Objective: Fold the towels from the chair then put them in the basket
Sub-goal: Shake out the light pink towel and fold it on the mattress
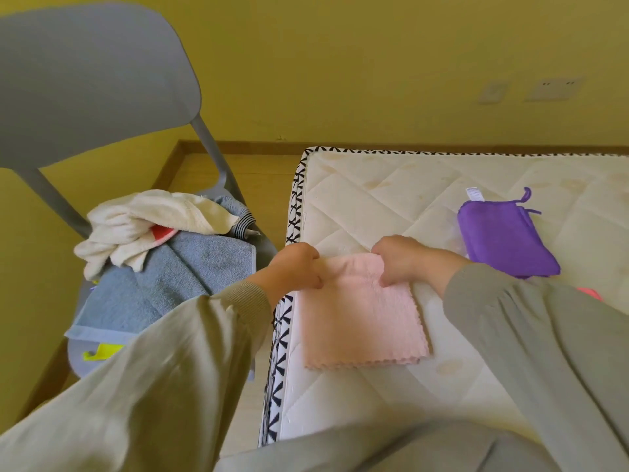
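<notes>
Hands: both reach forward from the head camera, knuckles up, wrists coming out of loose sleeves
Left hand (pixel 296 267): fingers curled under; it pinches the far left corner of the pink towel (pixel 362 318)
Right hand (pixel 405 259): fingers bent down the same way; it grips the far right corner of that towel, close beside the left hand
Sleeves (pixel 177 362): pale grey-green, smooth cloth; ribbed cuff on the left one
Pink towel: lies on the mattress (pixel 391 202) near its left edge; folded into a rough square; fluffy pile, zigzag-cut near edge; slightly puckered between the two hands
Purple towel (pixel 505 241): folded flat on the mattress, to the right of the hands and apart from the pink one; smooth, with a hanging loop and a white label at its far side
Mattress: bare, cream, quilted in diamonds; black-and-white patterned band along its side
Chair (pixel 95 80): grey plastic, rounded back; stands left of the mattress
Blue towel (pixel 190 277): terry cloth, spread over the chair seat
White towel (pixel 143 226): crumpled in a heap on top of the blue one; a red patch shows under it
Wall (pixel 374 63): yellow; two pale sockets (pixel 551 88) at the right, blurred
</notes>
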`<state>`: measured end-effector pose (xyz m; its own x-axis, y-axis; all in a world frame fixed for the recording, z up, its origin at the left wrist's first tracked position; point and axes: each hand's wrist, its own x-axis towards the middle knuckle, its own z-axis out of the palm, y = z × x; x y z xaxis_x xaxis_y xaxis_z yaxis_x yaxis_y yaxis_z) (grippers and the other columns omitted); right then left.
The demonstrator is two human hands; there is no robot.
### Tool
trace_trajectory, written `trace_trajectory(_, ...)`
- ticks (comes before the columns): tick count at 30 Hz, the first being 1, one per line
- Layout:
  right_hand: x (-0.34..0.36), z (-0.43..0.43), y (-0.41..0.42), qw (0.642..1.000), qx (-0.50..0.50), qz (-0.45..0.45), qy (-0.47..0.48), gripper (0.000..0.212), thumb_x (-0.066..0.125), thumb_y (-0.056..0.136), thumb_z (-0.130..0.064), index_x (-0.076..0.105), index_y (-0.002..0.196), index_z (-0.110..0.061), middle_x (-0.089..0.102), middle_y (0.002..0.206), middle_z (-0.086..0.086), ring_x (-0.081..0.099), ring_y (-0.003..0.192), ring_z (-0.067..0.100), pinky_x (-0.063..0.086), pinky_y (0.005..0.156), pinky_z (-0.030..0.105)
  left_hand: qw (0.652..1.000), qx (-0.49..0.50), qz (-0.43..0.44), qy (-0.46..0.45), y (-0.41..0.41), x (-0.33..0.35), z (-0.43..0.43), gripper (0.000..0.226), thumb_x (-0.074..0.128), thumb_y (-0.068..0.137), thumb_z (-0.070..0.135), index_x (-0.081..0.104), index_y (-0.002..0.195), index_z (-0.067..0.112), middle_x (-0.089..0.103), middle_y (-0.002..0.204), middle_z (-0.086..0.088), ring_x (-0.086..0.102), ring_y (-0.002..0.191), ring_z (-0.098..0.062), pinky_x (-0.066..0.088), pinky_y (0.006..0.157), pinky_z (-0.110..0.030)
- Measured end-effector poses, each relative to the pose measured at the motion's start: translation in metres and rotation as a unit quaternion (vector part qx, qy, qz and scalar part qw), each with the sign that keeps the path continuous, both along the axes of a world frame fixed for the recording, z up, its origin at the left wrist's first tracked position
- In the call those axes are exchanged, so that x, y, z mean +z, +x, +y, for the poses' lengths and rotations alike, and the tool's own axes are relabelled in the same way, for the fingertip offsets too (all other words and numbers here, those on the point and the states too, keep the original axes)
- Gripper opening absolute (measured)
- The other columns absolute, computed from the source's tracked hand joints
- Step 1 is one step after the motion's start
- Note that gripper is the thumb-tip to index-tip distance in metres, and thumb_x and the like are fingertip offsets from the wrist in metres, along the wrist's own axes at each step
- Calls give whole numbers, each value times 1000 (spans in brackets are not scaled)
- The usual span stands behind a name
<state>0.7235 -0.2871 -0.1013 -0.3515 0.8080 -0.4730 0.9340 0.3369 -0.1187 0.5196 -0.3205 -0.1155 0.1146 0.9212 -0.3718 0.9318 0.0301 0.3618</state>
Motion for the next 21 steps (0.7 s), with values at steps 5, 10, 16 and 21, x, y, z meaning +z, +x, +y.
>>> trace_trajectory(5, 14, 4, 7, 988, 11, 48, 147, 14, 57, 80, -14, 46, 71, -16, 57, 83, 4, 47, 90, 24, 32, 67, 29, 985, 12, 7, 172, 4, 15, 4, 15, 54, 81, 14, 44, 70, 15, 47, 75, 0, 46, 72, -24, 32, 55, -27)
trace_trajectory(10, 8, -22, 15, 973, 1, 105, 207, 12, 60, 76, -6, 56, 86, -10, 59, 87, 9, 52, 89, 28, 37, 69, 32, 965, -21, 10, 260, 0, 10, -24, 10, 54, 76, 3, 54, 81, 12, 55, 81, -6, 49, 76, -28, 28, 56, -31)
trace_trajectory(16, 4, -72, 23, 941, 83, 109, 309, 30, 73, 55, 2, 58, 78, -10, 58, 76, 5, 55, 80, 29, 42, 78, 32, 933, -126, 13, 338, -5, 15, -63, 25, 69, 50, -9, 59, 68, 5, 55, 64, -10, 51, 56, -30, 40, 47, -36)
trace_trajectory(21, 0, -98, 27, 920, 158, 60, 354, 31, 75, 47, -3, 59, 72, -13, 55, 74, 3, 55, 70, 26, 42, 69, 33, 905, -219, 46, 362, -9, 10, -85, 8, 60, 63, 12, 60, 70, 7, 58, 72, -9, 55, 63, -28, 45, 55, -34)
